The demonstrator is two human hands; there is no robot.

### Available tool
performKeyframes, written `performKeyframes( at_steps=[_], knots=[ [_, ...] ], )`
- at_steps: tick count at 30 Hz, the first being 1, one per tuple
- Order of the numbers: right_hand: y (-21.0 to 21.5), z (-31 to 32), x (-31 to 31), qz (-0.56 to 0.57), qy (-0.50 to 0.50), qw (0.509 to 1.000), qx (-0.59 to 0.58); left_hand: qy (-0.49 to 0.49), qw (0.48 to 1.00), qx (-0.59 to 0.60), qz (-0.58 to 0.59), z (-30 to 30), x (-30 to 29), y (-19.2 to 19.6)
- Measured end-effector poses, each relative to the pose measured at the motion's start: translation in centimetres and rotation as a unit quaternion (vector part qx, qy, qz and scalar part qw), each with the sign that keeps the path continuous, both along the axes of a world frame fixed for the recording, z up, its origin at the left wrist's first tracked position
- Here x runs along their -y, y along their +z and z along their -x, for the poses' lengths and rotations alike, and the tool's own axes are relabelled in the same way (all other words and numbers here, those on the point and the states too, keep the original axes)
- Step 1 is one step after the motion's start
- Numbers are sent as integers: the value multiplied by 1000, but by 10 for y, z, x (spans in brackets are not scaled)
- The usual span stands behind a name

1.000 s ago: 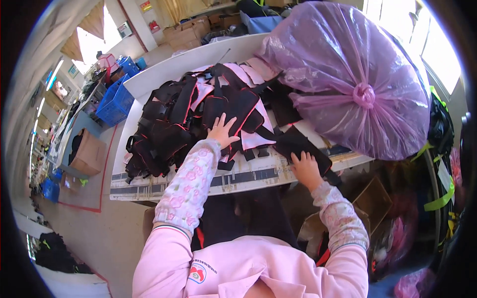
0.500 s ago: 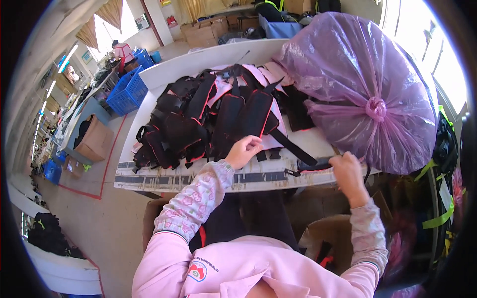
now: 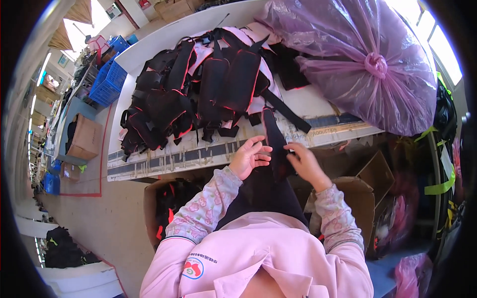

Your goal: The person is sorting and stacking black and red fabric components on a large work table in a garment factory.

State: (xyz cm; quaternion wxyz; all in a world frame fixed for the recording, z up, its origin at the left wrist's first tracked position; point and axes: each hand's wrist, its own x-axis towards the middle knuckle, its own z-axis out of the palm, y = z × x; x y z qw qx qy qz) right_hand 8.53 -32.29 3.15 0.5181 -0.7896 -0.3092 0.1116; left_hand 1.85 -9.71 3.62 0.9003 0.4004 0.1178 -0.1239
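Note:
A long black padded fabric strap [image 3: 274, 136] with a rounded end stands between my hands at the table's front edge, its lower part in front of my dark trousers. My right hand [image 3: 307, 166] has its fingertips closed at the strap's right edge. On the other side my left hand [image 3: 250, 158], a ring on one finger, is half curled with its fingers apart, close by the strap's left edge. Beyond them lies a heap of black padded pieces [image 3: 171, 107] with red edging, several showing pink undersides. One narrow black webbing strap [image 3: 288, 111] reaches from the heap toward the table edge.
A large knotted purple plastic bag [image 3: 367, 94] fills the right of the white table [image 3: 130, 169]. Open cardboard boxes [image 3: 362, 198] stand below it. Blue crates [image 3: 108, 82] and a cardboard box [image 3: 85, 136] are off to the left; another person works at far left.
The black strap, lying near my right hand at the table edge, is now turned lengthwise between both hands. My right hand came left and inward; my left hand left the heap.

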Motion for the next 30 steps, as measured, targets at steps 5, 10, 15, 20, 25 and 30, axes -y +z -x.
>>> performKeyframes(
  at_steps=[5,10,15,20,25,30],
  knots=[
    [-29,47,-1,190,-1,973,134,64,951,52,-298,12,13,-37],
    [-53,56,-3,194,-79,964,165,111,726,190,-652,-1,24,-62],
    [-30,53,-3,108,-32,986,121,173,910,67,-371,-25,9,-68],
    [-33,49,-10,-32,-101,987,120,159,859,109,-474,-29,21,-5],
    [-44,27,-35,-82,-235,965,80,14,695,307,-650,0,43,-5],
    [-44,12,-51,-192,-305,928,-98,81,711,279,-641,-8,43,-34]
  ],
)
